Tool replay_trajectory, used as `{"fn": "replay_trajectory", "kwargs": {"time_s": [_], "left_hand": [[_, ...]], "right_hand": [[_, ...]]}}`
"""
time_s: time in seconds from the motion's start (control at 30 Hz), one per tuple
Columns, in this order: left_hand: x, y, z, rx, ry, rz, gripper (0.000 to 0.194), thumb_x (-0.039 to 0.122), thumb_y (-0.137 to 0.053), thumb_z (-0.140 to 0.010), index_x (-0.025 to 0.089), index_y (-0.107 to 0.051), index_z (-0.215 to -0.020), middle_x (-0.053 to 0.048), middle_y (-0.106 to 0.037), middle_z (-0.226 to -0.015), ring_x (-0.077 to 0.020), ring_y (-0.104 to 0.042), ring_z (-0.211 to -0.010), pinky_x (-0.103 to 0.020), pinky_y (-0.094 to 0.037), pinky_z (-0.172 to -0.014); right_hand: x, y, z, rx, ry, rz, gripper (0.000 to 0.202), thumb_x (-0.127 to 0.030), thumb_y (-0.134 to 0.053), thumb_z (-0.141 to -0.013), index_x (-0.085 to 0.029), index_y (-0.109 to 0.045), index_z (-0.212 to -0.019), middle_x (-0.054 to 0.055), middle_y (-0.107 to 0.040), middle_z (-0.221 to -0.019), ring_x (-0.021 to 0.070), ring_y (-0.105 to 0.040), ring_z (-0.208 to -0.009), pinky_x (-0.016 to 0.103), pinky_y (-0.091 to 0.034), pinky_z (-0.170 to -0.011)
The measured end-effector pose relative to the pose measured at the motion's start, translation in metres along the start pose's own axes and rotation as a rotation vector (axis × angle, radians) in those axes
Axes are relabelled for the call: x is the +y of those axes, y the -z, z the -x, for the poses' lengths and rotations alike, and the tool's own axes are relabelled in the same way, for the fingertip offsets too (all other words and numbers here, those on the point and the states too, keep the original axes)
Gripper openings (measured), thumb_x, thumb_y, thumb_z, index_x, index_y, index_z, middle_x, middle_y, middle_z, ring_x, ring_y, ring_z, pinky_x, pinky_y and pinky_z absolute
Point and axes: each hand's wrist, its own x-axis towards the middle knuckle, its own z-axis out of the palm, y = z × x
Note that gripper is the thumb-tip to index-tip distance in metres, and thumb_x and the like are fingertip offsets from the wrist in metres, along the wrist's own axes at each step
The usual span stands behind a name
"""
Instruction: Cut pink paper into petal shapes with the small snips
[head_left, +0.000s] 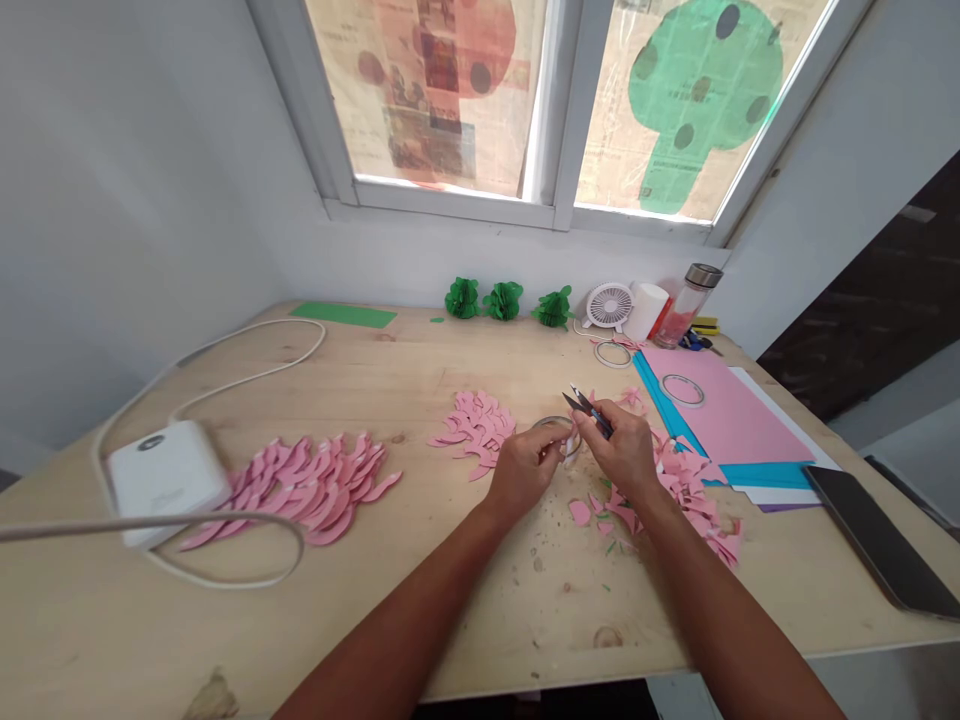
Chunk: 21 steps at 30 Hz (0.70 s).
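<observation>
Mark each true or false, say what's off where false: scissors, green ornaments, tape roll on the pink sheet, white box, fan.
1. The right hand holds the scissors. True.
2. The green paper ornaments number four. False: there are three.
3. A tape roll lies on the pink sheet. True.
4. The white box sits right of the dark flat device. False: it sits at the left.
5. The fan is white. True.
</observation>
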Motion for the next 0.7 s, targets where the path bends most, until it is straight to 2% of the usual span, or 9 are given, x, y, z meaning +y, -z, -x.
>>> {"fn": "replay_trajectory", "kwargs": {"time_s": [0.27, 0.47, 0.6, 0.7], "left_hand": [[-0.0047, -0.0023, -0.0006, 0.02, 0.156, 0.157, 0.025, 0.018, -0.049, -0.078, 0.021, -0.069, -0.092, -0.003, -0.071, -0.088, -0.0151, -0.067, -0.066, -0.023, -0.052, -0.059], [-0.0057, -0.0022, 0.0, -0.03, 0.194, 0.177, 0.047, 0.014, -0.05, -0.075, 0.024, -0.055, -0.121, 0.001, -0.07, -0.08, -0.0133, -0.067, -0.063, -0.023, -0.052, -0.061], [-0.0073, -0.0022, -0.001, 0.009, 0.2, 0.229, 0.042, 0.015, -0.051, -0.074, 0.023, -0.059, -0.115, 0.0, -0.068, -0.077, -0.0139, -0.067, -0.064, -0.022, -0.051, -0.059], [-0.009, -0.0006, -0.0038, 0.102, 0.258, 0.306, 0.036, 0.018, -0.053, -0.074, 0.021, -0.063, -0.108, 0.0, -0.066, -0.073, -0.0132, -0.066, -0.061, -0.02, -0.047, -0.053]], "right_hand": [[-0.0002, -0.0008, 0.0009, 0.015, 0.007, -0.016, 0.035, -0.048, -0.047, -0.082, -0.017, -0.059, -0.069, -0.003, -0.045, -0.05, 0.0099, -0.04, -0.048, 0.021, -0.029, -0.05], [-0.0006, -0.0006, 0.001, 0.014, 0.009, -0.022, 0.033, -0.047, -0.048, -0.082, -0.018, -0.056, -0.068, -0.003, -0.047, -0.052, 0.0098, -0.042, -0.049, 0.021, -0.03, -0.051], [-0.0002, -0.0008, 0.0009, 0.014, 0.016, -0.024, 0.033, -0.046, -0.048, -0.082, -0.017, -0.058, -0.07, -0.002, -0.048, -0.052, 0.0099, -0.043, -0.049, 0.021, -0.03, -0.05], [0.0003, -0.0014, 0.0008, 0.009, 0.019, -0.011, 0.032, -0.045, -0.049, -0.082, -0.017, -0.061, -0.074, -0.003, -0.046, -0.051, 0.0099, -0.042, -0.048, 0.021, -0.03, -0.05]]}}
